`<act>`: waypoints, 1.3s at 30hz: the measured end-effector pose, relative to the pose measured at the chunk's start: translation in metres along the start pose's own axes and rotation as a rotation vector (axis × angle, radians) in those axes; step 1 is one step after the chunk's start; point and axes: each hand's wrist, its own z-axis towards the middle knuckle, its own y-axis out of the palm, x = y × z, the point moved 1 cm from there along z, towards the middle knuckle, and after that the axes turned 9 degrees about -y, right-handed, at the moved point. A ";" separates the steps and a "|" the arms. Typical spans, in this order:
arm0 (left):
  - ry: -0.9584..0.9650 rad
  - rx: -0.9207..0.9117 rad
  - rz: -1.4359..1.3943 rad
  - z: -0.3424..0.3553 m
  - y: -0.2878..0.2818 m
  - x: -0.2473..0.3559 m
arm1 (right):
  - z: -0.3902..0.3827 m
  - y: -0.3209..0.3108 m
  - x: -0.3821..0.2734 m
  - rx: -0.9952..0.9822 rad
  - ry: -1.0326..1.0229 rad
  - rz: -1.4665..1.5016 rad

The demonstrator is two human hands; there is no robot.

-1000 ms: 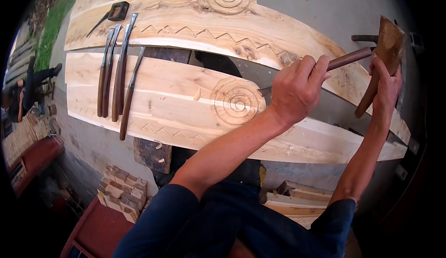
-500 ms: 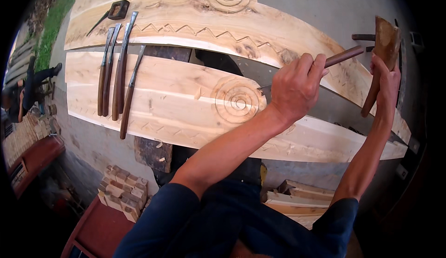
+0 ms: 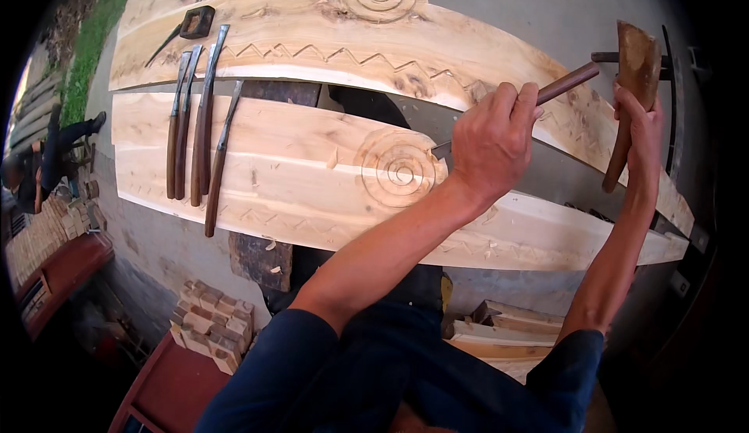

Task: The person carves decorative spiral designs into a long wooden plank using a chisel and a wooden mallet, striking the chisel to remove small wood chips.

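My left hand [image 3: 493,140] is closed round the wooden handle of a chisel [image 3: 569,82]. The chisel slants down to the left, its thin blade meeting the edge of a carved spiral [image 3: 401,169] on the near wooden board [image 3: 296,144]. At the right, my right hand [image 3: 641,125] grips a wooden mallet [image 3: 638,62] upright. A small gap separates the mallet from the butt of the chisel handle. Several other chisels [image 3: 200,121] lie side by side across the left part of the near board.
Behind lies a second board [image 3: 273,12] with a carved spiral and zigzag line. On it rests a small dark square box [image 3: 197,23] with a stick. Stacked wood blocks [image 3: 211,324] stand at lower left on a red surface [image 3: 175,386]. Another person [image 3: 55,152] is at far left.
The mallet has moved a little left, closer to the chisel's butt. My left hand and the chisel handle have shifted slightly left and up.
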 end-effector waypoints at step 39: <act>0.070 -0.118 -0.145 -0.017 -0.005 0.015 | -0.079 -0.034 -0.003 0.293 0.095 -0.114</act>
